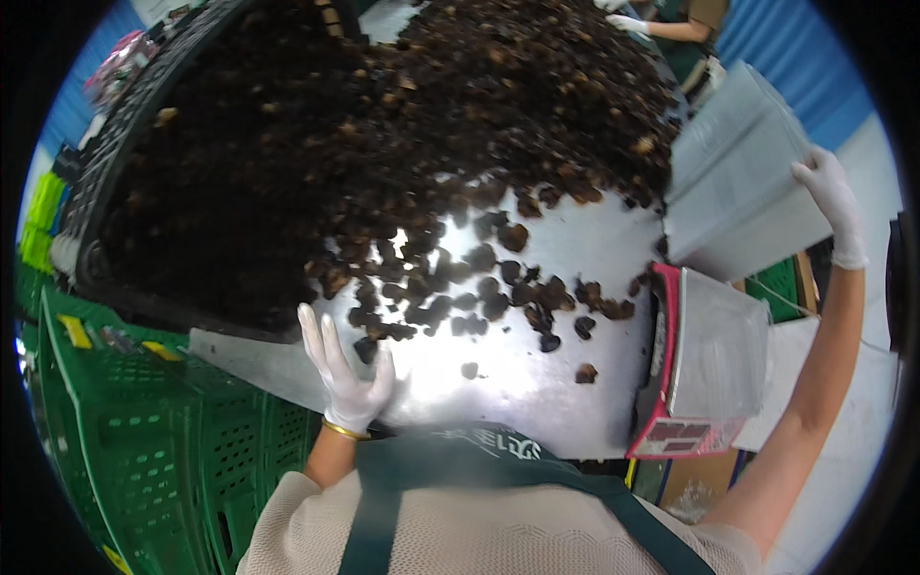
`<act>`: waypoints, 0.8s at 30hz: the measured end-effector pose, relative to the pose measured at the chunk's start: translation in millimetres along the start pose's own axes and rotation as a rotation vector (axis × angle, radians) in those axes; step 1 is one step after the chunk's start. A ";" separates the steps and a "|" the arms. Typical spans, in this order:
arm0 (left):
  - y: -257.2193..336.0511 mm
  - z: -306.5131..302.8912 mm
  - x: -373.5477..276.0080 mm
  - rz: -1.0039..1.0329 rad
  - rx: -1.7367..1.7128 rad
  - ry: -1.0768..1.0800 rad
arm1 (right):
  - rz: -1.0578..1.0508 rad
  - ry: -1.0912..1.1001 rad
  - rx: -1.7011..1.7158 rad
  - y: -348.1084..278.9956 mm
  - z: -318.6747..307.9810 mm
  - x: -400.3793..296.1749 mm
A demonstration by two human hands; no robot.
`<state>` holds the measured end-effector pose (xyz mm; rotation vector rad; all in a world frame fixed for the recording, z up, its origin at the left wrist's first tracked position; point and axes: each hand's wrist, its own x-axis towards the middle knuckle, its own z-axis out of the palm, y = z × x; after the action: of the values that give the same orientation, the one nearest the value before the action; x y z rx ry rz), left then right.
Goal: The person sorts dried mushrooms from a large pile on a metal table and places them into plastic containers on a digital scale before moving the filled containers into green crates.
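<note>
My right hand [830, 198], in a white glove, grips the rim of a translucent plastic bin [740, 172]. The bin is tilted at the right edge of a metal table [596, 417]. My left hand [352, 384], gloved too, is over the table's near left edge with thumb and fingers apart and nothing in it. Whether it touches the metal cannot be told. Beyond it spreads a large heap of dark brown pieces [460, 108] that look like wood ear fungus. Loose pieces [550, 295] lie scattered on the shiny surface between my hands.
A red-framed weighing scale [719, 345] with a metal platform stands at the right, below the bin. Green plastic crates [144, 445] are stacked at the left. A black crate wall [136, 136] borders the heap. A co-worker's gloved hand [627, 24] shows at the far right.
</note>
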<state>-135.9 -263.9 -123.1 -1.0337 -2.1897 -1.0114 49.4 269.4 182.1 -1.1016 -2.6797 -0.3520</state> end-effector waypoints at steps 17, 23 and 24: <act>-16.3 67.2 112.0 0.023 -0.146 -0.142 | 0.069 0.121 0.014 23.0 -1.1 17.8; -62.5 67.4 144.6 -0.031 0.065 -0.062 | 0.141 -0.081 0.088 15.0 8.7 27.7; -69.2 75.5 156.0 -0.005 0.063 -0.059 | 0.163 -0.122 0.066 13.9 9.3 23.5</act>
<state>-291.7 -167.7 -87.3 -1.0417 -2.2579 -0.9187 42.0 297.3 182.0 -1.3505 -2.6586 -0.1717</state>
